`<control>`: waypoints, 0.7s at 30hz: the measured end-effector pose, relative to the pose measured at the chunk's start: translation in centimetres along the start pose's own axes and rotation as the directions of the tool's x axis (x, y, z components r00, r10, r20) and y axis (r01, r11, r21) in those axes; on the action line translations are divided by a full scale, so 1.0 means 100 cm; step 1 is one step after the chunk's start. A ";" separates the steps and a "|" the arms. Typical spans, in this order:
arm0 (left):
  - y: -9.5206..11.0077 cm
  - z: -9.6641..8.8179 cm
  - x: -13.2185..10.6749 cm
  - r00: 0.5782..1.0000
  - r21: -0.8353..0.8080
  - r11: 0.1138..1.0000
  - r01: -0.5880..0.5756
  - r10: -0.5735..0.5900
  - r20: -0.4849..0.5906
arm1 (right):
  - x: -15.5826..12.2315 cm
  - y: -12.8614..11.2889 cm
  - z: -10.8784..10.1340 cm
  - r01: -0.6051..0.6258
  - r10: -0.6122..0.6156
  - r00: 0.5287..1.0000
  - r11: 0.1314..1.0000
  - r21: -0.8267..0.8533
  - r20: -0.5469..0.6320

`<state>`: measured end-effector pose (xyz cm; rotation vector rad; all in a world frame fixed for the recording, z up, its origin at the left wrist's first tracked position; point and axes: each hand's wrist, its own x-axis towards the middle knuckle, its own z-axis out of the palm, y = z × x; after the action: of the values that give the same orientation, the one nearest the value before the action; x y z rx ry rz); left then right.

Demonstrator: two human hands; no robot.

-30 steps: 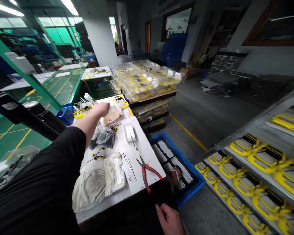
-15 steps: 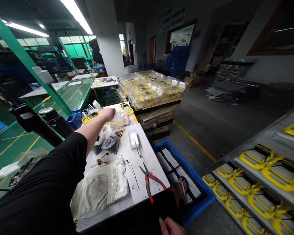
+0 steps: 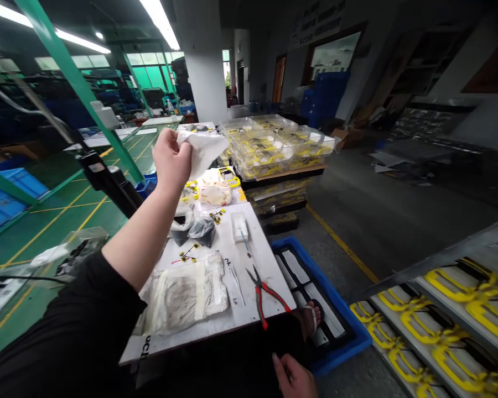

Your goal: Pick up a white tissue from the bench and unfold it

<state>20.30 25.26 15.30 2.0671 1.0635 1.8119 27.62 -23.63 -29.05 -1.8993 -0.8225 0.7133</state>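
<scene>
Holding up: the left hand (image 3: 171, 161) was high above the bench (image 3: 257, 282), with its fingers shut tight around a white cloth (image 3: 205, 152).
Cloth: it stuck out from the top of the fist, up in the air, and touched nothing else.
Right hand: the right hand (image 3: 294, 377) was low, near the front edge of the bench, with its fingers loose and a little apart.
Under the left hand: a pale soft bag (image 3: 214, 194), a clear bag with dark things inside (image 3: 202, 232) and a yellow frame (image 3: 229, 177) lay on the bench.
Front of bench: red pliers (image 3: 262, 296), thin tweezers (image 3: 237, 284) and a dirty flat bag (image 3: 182, 296) lay there.
Beside bench: a blue crate (image 3: 327, 293) sat on the floor, with a sandal foot (image 3: 311, 320) on it.
Right side: a shelf (image 3: 435, 326) held yellow frames.
</scene>
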 end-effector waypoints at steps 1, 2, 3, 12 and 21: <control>0.018 -0.020 -0.011 1.000 -0.176 0.984 -0.003 0.002 -0.007 | 0.001 -0.005 -0.003 -0.010 0.011 1.000 1.000 -0.004 0.028; 0.037 -0.041 -0.026 0.999 -0.349 0.937 0.006 0.012 0.052 | 0.001 -0.012 -0.005 -0.020 0.020 0.998 1.000 -0.002 0.056; 0.055 -0.062 -0.045 0.995 -0.487 0.871 0.063 -0.015 0.102 | 0.000 -0.022 -0.008 -0.036 0.035 0.995 0.999 0.012 0.093; 0.122 -0.179 -0.215 0.331 -0.325 0.105 0.940 -0.512 0.793 | -0.035 -0.211 -0.041 -0.230 -0.162 0.870 0.702 0.675 0.465; 0.093 -0.230 -0.277 0.085 -0.169 -0.095 0.981 -0.573 0.815 | -0.029 -0.279 0.002 -0.525 -0.154 0.821 0.178 0.832 0.550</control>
<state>2.81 -5.61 4.27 0.7021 0.8389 0.6015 18.68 -15.84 -3.59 -0.5169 -0.1845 1.5348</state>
